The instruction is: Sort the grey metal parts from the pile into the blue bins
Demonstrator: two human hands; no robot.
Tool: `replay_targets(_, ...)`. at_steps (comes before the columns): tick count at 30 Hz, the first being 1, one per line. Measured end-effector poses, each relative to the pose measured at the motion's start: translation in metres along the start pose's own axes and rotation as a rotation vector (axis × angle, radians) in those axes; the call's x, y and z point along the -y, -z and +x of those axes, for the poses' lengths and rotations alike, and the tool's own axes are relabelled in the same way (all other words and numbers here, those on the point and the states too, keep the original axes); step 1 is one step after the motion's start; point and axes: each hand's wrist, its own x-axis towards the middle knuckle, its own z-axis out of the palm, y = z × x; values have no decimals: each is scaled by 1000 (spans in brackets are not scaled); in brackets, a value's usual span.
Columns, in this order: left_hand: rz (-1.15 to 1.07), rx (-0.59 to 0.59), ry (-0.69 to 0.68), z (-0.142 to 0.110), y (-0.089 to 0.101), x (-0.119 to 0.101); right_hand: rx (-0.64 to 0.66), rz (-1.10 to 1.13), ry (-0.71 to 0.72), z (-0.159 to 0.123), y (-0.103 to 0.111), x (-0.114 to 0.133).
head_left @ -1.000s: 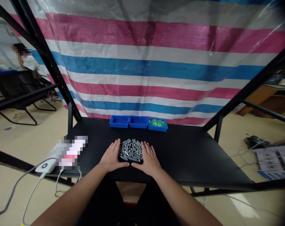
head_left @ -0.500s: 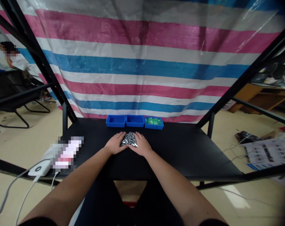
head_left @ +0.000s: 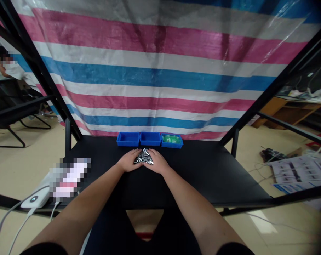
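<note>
the left hand (head_left: pixel 129 160) and right hand (head_left: pixel 157 161) are pressing wide and flat-palmed against either side of a heap of grey metal cylinders (head_left: pixel 143 156), gathering it at twelve o'clock on the black table (head_left: pixel 202 177), just short of three blue bins (head_left: pixel 150 139).

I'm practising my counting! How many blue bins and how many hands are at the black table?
Blue plastic bins: 3
Left hand, right hand: 2
Total: 5
</note>
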Motion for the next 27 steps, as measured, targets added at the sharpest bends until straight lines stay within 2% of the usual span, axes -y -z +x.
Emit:
replay_targets(8,0,-144,-65,-10,6,-7,-218,3,89,-15,19,16)
replay_targets(17,-42,-181,-126,-7,16,-14,-96,4,183,-11,18,28)
replay_targets(22,-71,-236,-35,-10,23,-18,-54,-36,148,-8,17,33)
replay_targets(27,-105,-348,85,-13,33,-17,-22,1,142,-6,22,28)
